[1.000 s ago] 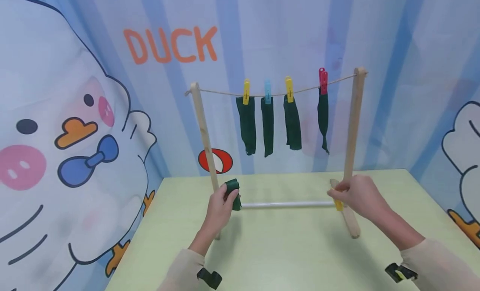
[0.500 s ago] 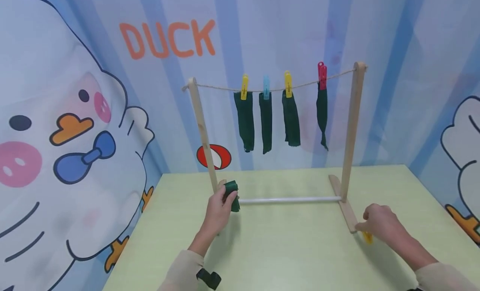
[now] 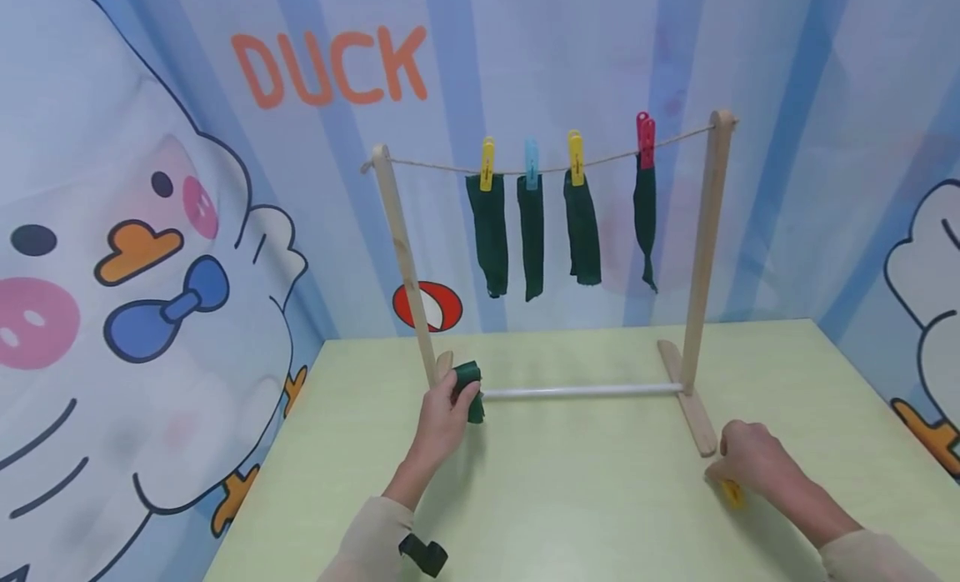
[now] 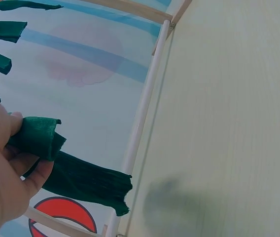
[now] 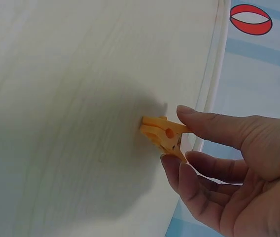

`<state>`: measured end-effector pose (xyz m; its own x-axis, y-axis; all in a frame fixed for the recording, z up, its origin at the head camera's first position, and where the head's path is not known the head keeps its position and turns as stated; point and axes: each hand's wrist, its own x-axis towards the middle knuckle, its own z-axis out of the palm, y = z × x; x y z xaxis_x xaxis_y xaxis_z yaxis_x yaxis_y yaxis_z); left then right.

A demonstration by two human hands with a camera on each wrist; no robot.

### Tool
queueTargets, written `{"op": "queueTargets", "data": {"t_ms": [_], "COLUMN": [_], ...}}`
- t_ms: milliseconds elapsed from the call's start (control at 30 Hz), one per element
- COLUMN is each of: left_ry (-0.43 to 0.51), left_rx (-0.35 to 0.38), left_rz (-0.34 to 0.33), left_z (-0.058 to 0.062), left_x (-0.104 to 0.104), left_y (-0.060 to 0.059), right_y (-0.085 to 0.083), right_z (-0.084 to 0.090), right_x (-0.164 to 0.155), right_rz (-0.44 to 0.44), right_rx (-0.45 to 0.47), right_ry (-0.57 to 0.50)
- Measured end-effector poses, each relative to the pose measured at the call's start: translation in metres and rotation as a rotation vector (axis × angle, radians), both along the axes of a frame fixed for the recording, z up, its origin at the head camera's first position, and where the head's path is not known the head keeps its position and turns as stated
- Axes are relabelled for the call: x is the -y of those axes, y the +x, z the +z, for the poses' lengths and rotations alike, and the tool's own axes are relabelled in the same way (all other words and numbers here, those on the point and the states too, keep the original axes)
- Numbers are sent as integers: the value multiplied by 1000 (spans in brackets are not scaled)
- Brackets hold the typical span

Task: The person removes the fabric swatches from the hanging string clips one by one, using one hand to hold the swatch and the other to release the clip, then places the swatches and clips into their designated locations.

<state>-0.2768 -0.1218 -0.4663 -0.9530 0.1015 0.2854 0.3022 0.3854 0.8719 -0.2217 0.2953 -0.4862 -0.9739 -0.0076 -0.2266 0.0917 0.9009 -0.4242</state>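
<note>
My left hand [image 3: 441, 419] pinches a folded strip of dark green cloth [image 4: 88, 180] near the left foot of the wooden rack; its lower end hangs loose. At the lower right, my right hand [image 3: 753, 459] holds a yellow clothespin [image 5: 164, 136] by its handle ends between thumb and fingers, low over the table. On the rack's twine [image 3: 435, 166] hang several green cloth strips, pinned by a yellow clothespin [image 3: 487, 163], a light blue clothespin [image 3: 532, 163], another yellow clothespin [image 3: 576, 158] and a red clothespin [image 3: 647, 142].
Two wooden posts, the left post [image 3: 405, 261] and the right post [image 3: 705, 257], hold up the twine. A white crossbar [image 3: 585, 391] joins them low down. Beneath is a pale yellow-green table [image 3: 570, 482], with a printed duck curtain [image 3: 525, 48] behind it.
My right hand has moved from the right post's base toward the lower right with the yellow clothespin. My left hand stays by the left post with the cloth. The view has tilted slightly down.
</note>
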Motion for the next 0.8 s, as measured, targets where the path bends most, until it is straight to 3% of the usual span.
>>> {"op": "queueTargets", "data": {"t_ms": [267, 500, 633, 800], "left_ry": [-26, -151, -172, -201], "left_rx": [14, 68, 162, 331], "left_rz": [-19, -84, -108, -97], "left_z": [-8, -34, -46, -52], "left_x": [0, 9, 11, 15], "left_y": [3, 18, 27, 38], "right_y": [3, 4, 5, 6], "right_z": [1, 2, 2, 0], "right_x": [3, 3, 2, 2], "right_rz": [-8, 0, -3, -4], "right_rx": [9, -1, 0, 5], "right_ry": [-4, 8, 7, 11]}}
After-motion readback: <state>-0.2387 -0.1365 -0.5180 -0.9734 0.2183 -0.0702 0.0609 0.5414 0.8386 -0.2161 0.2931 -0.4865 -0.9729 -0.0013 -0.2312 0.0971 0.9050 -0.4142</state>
